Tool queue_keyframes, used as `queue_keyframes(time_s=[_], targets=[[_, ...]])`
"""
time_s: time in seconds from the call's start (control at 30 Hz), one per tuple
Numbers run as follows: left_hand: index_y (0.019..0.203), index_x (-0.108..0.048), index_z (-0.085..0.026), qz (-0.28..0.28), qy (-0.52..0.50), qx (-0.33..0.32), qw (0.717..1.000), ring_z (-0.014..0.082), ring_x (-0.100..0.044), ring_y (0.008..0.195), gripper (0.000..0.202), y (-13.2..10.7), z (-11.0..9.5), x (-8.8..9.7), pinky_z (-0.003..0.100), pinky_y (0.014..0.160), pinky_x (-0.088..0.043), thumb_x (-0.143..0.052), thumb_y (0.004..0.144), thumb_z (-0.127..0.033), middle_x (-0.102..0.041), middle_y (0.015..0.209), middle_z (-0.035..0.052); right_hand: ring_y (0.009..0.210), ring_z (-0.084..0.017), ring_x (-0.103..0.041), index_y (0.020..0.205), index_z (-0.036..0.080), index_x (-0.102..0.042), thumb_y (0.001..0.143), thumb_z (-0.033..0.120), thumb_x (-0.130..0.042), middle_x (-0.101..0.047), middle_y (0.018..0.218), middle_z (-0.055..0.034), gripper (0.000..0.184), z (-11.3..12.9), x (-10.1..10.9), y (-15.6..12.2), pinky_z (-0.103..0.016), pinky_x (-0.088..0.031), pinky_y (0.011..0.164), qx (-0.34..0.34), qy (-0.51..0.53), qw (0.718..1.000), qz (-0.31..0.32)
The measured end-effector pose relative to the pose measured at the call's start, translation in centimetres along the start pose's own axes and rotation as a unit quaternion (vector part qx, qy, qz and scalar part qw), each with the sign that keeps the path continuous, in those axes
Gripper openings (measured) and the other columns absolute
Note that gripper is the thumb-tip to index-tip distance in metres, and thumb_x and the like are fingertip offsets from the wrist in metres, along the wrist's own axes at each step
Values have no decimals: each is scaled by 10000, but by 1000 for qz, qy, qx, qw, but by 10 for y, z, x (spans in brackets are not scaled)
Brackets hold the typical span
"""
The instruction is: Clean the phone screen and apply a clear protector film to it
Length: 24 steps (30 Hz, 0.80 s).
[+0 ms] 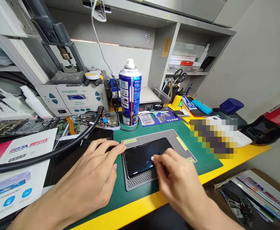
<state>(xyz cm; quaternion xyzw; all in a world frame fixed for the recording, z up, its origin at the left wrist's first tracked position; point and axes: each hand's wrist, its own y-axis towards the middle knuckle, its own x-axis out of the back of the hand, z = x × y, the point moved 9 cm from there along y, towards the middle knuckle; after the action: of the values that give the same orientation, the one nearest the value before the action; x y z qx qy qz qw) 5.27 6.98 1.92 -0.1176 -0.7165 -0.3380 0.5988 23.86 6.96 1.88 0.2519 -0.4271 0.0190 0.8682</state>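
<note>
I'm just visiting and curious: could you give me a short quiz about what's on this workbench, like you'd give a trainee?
1. True or false: the phone lies on the grey mat.
2. What stands upright just behind the mat? A a spray can, B a kettle, C a lamp.
3. Which hand's fingertips press the middle of the phone's screen?
Key: 1 true; 2 A; 3 the right hand.

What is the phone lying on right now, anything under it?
The phone lies on a grey perforated pad, which sits on the green mat. The right hand covers the phone's near right corner, so what is under there is hidden.
</note>
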Motion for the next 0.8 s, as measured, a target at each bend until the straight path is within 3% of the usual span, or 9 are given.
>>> queue_keyframes(time_s=[0.13, 0.23, 0.33, 0.43, 0.57, 0.67, 0.8], targets=[[1485, -494, -181, -8, 6, -8, 1000, 301, -519, 1326, 525, -2, 1, -1, 504, 1113, -451, -497, 961, -154, -660, 1367, 106, 599, -168, -523, 769, 202, -654, 992, 146, -485, -593, 731, -50, 286, 43, -34, -14, -317, -350, 528, 69, 50, 996, 35], [1492, -499, -198, -1, -4, 6, 1000, 312, -502, 1351, 528, -3, 5, -5, 508, 1114, -462, -503, 965, -180, -639, 1397, 106, 644, -144, -642, 901, 228, -739, 969, 212, -600, -685, 759, -23, 156, 53, -40, -22, -238, -466, 545, 67, 142, 985, 77], [1498, -501, -198, -2, -7, 16, 1000, 317, -504, 1357, 525, -3, 7, -5, 511, 1116, -468, -494, 972, -188, -631, 1410, 112, 734, -152, -705, 941, 235, -784, 988, 283, -631, -756, 821, -23, 167, 28, -24, -22, -242, -546, 667, -31, 227, 968, 101], [1510, -489, -187, 2, 0, 10, 1000, 318, -514, 1343, 535, -3, 5, -5, 512, 1106, -469, -492, 974, -180, -655, 1382, 111, 737, -172, -713, 862, 255, -809, 1004, 448, -639, -773, 799, -11, 294, -21, 8, -15, -264, -552, 668, -158, 204, 963, 73], [1520, -474, -158, 0, 19, -3, 1000, 323, -508, 1336, 549, -2, 1, -2, 513, 1101, -445, -493, 971, -169, -686, 1348, 109, 791, -222, -737, 899, 220, -813, 967, 567, -665, -820, 910, -58, 383, -66, 39, -4, -303, -554, 681, -207, 146, 967, 25], [1502, -483, -133, -2, 36, -15, 999, 320, -511, 1326, 535, 0, -2, -1, 509, 1101, -416, -483, 967, -144, -697, 1338, 109, 679, -209, -674, 874, 212, -792, 964, 527, -666, -794, 844, -61, 351, -75, 42, -2, -315, -483, 587, -204, 92, 975, -2], [1482, -493, -102, 0, 37, -26, 999, 302, -521, 1302, 528, 2, -6, -1, 487, 1107, -385, -471, 954, -104, -696, 1348, 106, 613, -201, -587, 851, 198, -738, 977, 403, -621, -726, 777, -74, 268, -54, 33, -4, -332, -407, 559, -153, 44, 987, -32]])
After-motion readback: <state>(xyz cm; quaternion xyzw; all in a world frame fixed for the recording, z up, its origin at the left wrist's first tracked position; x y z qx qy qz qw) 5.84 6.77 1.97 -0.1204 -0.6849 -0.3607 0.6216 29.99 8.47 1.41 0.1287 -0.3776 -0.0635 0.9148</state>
